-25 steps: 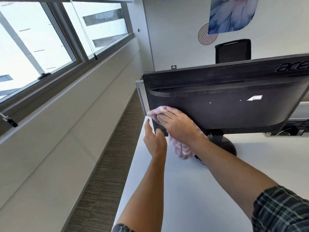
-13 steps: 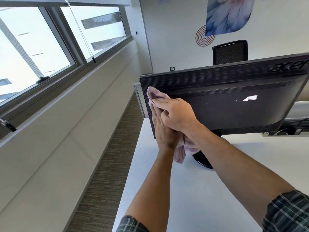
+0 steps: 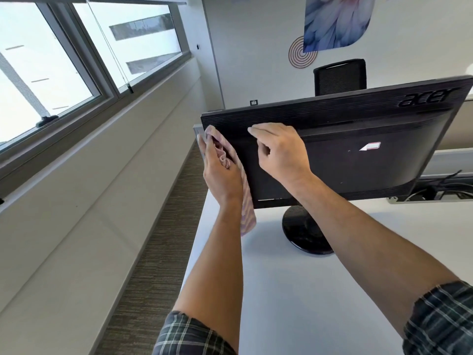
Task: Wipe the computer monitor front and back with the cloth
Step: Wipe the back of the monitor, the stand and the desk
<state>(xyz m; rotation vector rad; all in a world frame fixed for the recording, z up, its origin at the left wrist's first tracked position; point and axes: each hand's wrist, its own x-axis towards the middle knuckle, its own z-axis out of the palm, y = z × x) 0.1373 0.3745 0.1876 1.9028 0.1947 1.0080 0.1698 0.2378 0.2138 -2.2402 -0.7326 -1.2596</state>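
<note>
The black monitor (image 3: 358,149) stands on a round base (image 3: 304,231) on the white desk, its back turned to me. My left hand (image 3: 220,172) holds the pink cloth (image 3: 245,198) against the monitor's left edge, fingers curled round the bunched top of it. The rest of the cloth hangs down past the monitor's lower corner. My right hand (image 3: 279,149) rests on the upper left of the monitor's back, fingers loosely bent, holding nothing.
The white desk (image 3: 294,290) runs along a carpeted aisle (image 3: 158,252) on the left, below a window wall. A black chair (image 3: 340,76) stands behind the monitor. Cables (image 3: 440,185) lie in a tray at the right.
The cloth has passed from my right hand to my left hand. My right hand has come off the cloth and moved right onto the monitor's back. The left hand rose to the monitor's left edge.
</note>
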